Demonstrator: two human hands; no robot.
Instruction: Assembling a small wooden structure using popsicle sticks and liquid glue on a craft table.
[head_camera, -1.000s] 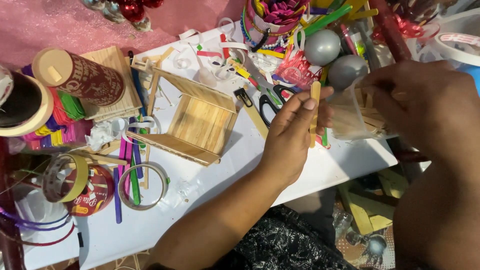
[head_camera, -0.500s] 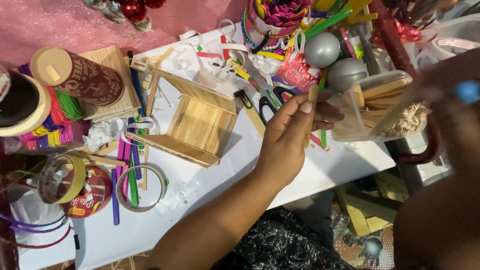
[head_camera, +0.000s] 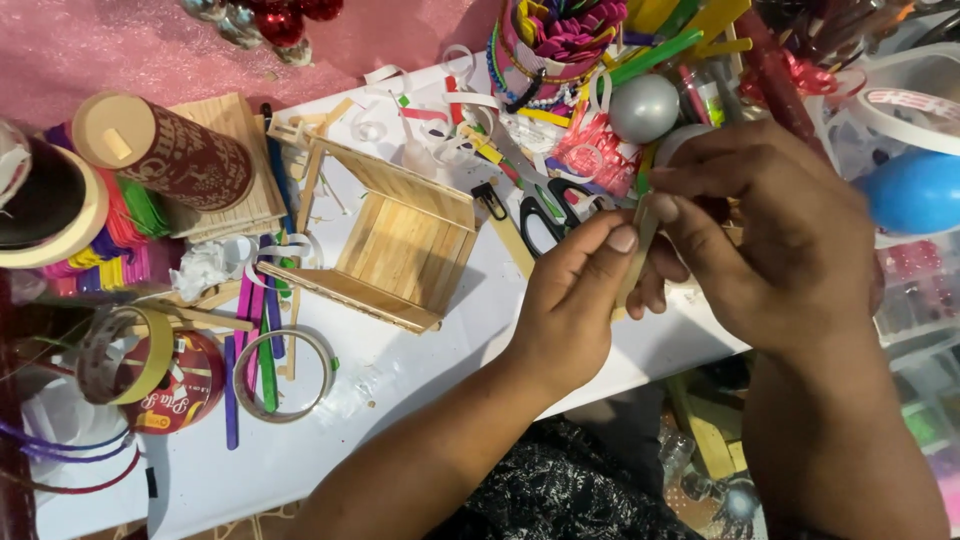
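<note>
You held a pale, flat wooden craft stick (head_camera: 636, 250) upright right of the frame's centre, its smooth grain mostly hidden by your fingers. Your left hand (head_camera: 570, 300) pinched it between thumb and forefinger, closed tight on it; your right hand (head_camera: 770, 240) curled shut round its upper end. Left of centre, a box-like stick frame (head_camera: 400, 245) of the same matte wood lay on the white table (head_camera: 420, 400). A glossy silver ball (head_camera: 644, 108) sat above your hands, black-handled scissors (head_camera: 545, 215) just left of them.
</note>
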